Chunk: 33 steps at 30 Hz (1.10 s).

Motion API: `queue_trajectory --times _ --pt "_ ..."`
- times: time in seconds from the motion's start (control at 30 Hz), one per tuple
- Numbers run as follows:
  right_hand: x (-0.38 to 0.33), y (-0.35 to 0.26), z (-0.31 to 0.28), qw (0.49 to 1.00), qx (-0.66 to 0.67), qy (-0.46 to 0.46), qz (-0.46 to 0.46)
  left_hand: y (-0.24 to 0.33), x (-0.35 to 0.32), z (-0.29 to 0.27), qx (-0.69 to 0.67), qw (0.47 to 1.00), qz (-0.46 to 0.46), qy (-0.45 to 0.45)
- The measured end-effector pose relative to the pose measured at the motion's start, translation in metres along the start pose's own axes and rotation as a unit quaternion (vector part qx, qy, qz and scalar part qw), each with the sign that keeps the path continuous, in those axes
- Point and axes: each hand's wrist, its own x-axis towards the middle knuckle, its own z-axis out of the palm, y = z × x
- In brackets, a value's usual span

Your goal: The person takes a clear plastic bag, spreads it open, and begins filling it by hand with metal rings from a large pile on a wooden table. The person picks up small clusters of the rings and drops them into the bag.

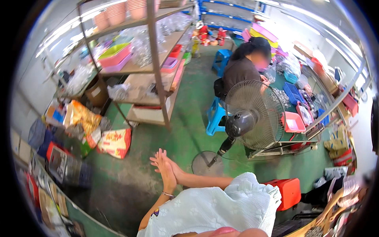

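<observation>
We saw the 2 hands pressed palm to palm, left hand (167, 173) against right hand (161, 160), fingers straight, holding nothing. The fan (252, 114) stood nearest, to their right. Green floor (185, 134) lay open between the shelf (152, 67) and the fan.

The right hand (170, 165) lies pressed behind the left hand (166, 170), so its palm and most fingers are hidden. The standing fan (252, 114) covers the lower back of the seated person (242, 69). On the far left shelf, the clear bags (144, 49) blur together, contents unreadable.
</observation>
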Motion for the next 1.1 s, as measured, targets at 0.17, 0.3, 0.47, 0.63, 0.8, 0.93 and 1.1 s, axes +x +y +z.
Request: queue_trajectory --times 0.17,0.3,0.47,0.63,0.8,0.93,1.1 --pt "0.054 -0.057 -0.016 0.990 0.033 0.129 -0.045 -0.036 0.122 0.019 0.131 0.991 0.035 -0.019" --pt "0.093 -0.091 -0.051 0.985 -0.001 0.159 -0.073 -0.085 0.193 0.053 0.042 0.999 -0.010 -0.011" --pt "0.134 -0.146 -0.076 0.969 0.033 0.175 -0.170 -0.178 0.274 0.085 -0.201 0.944 -0.242 -0.099" --pt "0.176 -0.189 -0.108 0.897 -0.160 0.270 -0.311 -0.197 0.347 0.119 -0.444 0.743 -0.415 -0.282" --pt "0.246 -0.210 -0.129 0.646 -0.509 0.399 -0.405 -0.152 0.383 0.148 -0.522 0.566 -0.428 -0.473" --pt "0.259 -0.254 -0.135 0.531 -0.595 0.457 -0.394 -0.102 0.417 0.161 -0.479 0.611 -0.451 -0.440" --pt "0.276 -0.313 -0.197 0.594 -0.394 0.579 -0.394 -0.069 0.461 0.194 -0.433 0.636 -0.404 -0.496"
